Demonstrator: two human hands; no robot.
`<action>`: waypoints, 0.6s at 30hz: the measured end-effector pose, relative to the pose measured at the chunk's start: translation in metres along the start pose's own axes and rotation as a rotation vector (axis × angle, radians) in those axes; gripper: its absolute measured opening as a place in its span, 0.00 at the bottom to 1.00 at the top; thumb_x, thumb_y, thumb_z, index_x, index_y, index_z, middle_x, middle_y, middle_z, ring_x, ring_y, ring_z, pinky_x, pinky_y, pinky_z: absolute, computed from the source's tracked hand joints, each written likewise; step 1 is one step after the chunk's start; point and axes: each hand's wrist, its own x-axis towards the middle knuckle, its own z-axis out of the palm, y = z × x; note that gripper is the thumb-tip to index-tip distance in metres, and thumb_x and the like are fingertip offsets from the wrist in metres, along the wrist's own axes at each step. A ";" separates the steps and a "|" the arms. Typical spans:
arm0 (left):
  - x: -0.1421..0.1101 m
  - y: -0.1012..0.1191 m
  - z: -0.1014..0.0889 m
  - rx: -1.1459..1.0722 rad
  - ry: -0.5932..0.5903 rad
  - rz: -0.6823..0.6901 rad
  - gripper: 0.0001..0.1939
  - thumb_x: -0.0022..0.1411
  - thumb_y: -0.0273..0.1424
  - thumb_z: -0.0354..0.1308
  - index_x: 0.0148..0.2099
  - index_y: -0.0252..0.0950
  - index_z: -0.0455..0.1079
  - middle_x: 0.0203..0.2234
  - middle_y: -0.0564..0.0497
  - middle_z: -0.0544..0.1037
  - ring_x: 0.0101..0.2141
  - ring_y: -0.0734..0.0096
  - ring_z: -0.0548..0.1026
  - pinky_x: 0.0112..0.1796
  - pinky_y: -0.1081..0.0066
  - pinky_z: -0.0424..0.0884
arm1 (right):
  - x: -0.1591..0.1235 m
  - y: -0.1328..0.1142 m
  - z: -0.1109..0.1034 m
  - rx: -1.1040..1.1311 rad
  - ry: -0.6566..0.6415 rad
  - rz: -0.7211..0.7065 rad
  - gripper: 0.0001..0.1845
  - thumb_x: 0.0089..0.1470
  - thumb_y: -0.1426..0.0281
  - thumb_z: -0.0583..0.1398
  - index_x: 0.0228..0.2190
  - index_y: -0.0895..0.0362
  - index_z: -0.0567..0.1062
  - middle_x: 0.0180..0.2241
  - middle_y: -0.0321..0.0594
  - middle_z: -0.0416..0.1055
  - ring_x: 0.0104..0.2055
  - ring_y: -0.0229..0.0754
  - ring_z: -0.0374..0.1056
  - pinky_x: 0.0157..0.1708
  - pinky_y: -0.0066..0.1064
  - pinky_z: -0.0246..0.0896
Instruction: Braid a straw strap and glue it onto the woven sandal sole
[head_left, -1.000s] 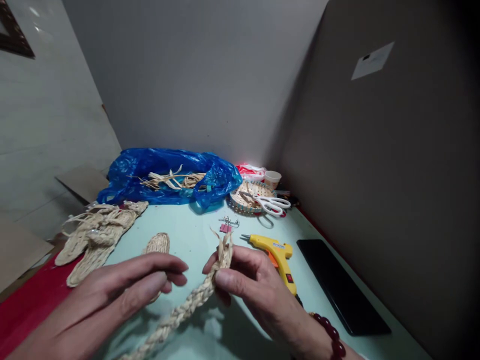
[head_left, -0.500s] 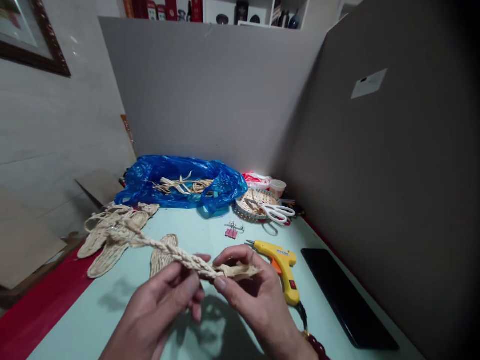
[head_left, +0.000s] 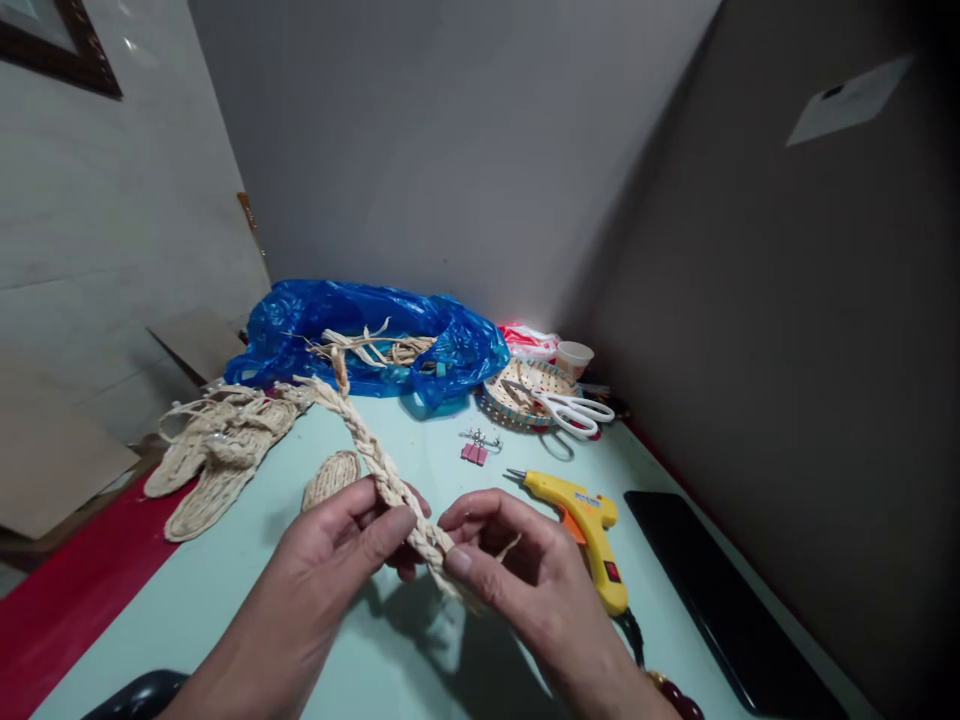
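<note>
A braided strip of pale straw-like fibre runs slantwise between my hands, its far end raised toward the blue bag. My left hand pinches the braid around its middle, thumb on top. With thumb and fingertips, my right hand grips it near the lower end, where loose fibre sticks out. Behind my left hand lies a woven sole, partly covered by that hand. Woven fibre sandals rest at the left side of the table. Just right of my right hand is a yellow glue gun.
A blue plastic bag holding dried fibre strips sits at the back. Beside it, a round woven basket carries white-handled scissors. A pink binder clip lies mid-table. A black flat panel lies at right, and a paper cup stands behind.
The braid has turned to a steeper slant, its far end swinging right and away from the sandals. Both hands keep hold of it. The camera view has tilted downward.
</note>
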 end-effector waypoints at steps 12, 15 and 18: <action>0.005 -0.007 -0.003 -0.001 -0.031 -0.018 0.12 0.51 0.35 0.70 0.37 0.42 0.73 0.31 0.55 0.80 0.38 0.65 0.77 0.42 0.72 0.73 | 0.000 0.002 0.001 -0.170 -0.012 0.065 0.06 0.52 0.68 0.64 0.34 0.55 0.77 0.31 0.34 0.74 0.34 0.38 0.67 0.35 0.27 0.60; 0.005 -0.008 -0.003 0.043 -0.066 -0.035 0.08 0.55 0.34 0.66 0.35 0.42 0.70 0.25 0.57 0.76 0.32 0.68 0.73 0.40 0.71 0.72 | -0.002 0.002 -0.001 -0.306 -0.010 0.012 0.05 0.53 0.67 0.63 0.34 0.54 0.76 0.32 0.35 0.75 0.35 0.40 0.67 0.36 0.30 0.61; 0.007 -0.011 -0.006 0.070 -0.090 -0.029 0.07 0.58 0.35 0.64 0.34 0.41 0.70 0.22 0.57 0.72 0.30 0.69 0.70 0.37 0.72 0.70 | -0.004 0.005 -0.002 -0.467 0.029 -0.104 0.04 0.56 0.67 0.62 0.35 0.53 0.75 0.33 0.35 0.75 0.35 0.39 0.69 0.37 0.31 0.62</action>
